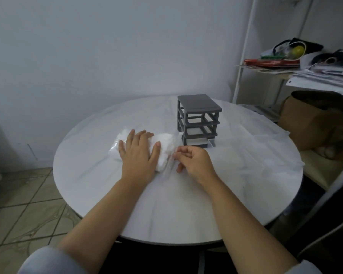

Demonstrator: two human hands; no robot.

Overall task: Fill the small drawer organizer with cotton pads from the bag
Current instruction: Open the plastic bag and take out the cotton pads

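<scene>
White marble-look table (166, 210) carries everything, and I work from its near edge outward. Closest to me, my right hand (194, 162) has thumb and fingers pinched together on the loose clear film at the right end of the bag (166, 143); my left hand (140, 153) lies flat and spread on top of the bag, pressing it down rather than gripping. The bag sits near the middle of the table, the cotton pads (163, 155) bunched inside it under my left palm. Just beyond the bag's right end, toward the far edge, stands the grey drawer organizer (198, 115); its upper slots look empty and the lowest drawer shows pale.

I judge the step is opening the bag. To do it well I would keep the left palm steady so the pads stay put, and pull the film apart gently, away from the organizer, so nothing spills or knocks it.
</scene>
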